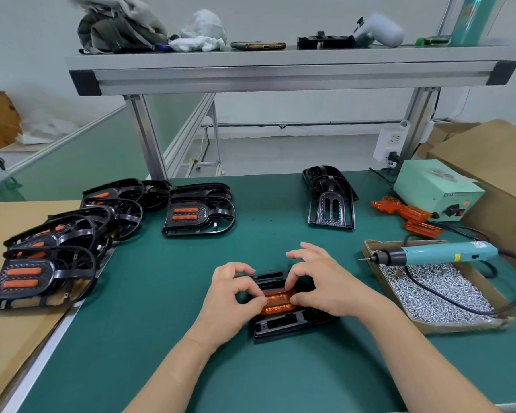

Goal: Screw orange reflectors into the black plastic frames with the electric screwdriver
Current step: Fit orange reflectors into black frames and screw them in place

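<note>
- The orange reflector (277,302) sits in the black frame (282,327), which lies on the green mat (161,338) just in front of me.
- My left hand (230,296) pinches the reflector's left end, fingers curled.
- My right hand (322,287) pinches its right end with thumb and forefinger; the other fingers are lifted.
- The electric screwdriver (438,253) rests across the cardboard box (459,327) of screws, to my right.
- Loose reflectors (408,216) lie behind that box.
- Empty frames (329,201) stand farther back; frames with reflectors (198,210) are stacked on the left.
</note>
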